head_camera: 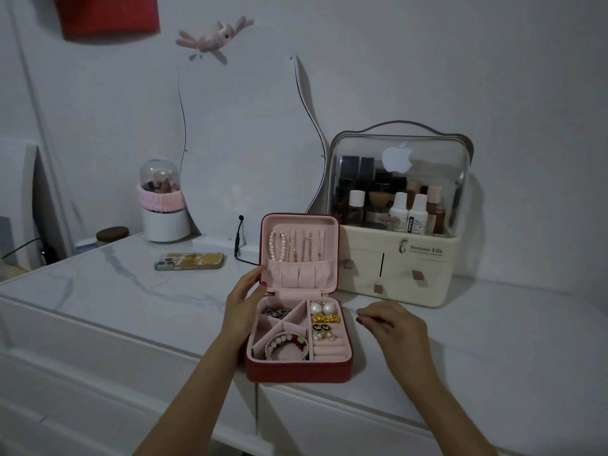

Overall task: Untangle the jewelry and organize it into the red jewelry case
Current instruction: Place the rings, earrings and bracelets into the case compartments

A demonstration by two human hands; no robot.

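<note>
The red jewelry case (297, 373) stands open on the white marble top, its pink lid (332, 255) upright. In the lid hang a pearl bracelet (277, 246) and several thin chains (306, 246). The base holds a beaded bracelet (286, 343), a dark silver piece (275, 312), pearl earrings (321, 307) and gold earrings (325, 327). My left hand (241, 304) rests against the case's left side, thumb at the lid's edge. My right hand (391, 324) hovers to the right of the case, fingers curled; a thin chain may be pinched between them, too faint to tell.
A cream cosmetics organiser (399, 255) with bottles stands behind the case on the right. A phone (190, 261) lies to the back left, near a black cable (238, 238), a mirror (246, 143) and a white brush holder (163, 205). White drawers run below the top.
</note>
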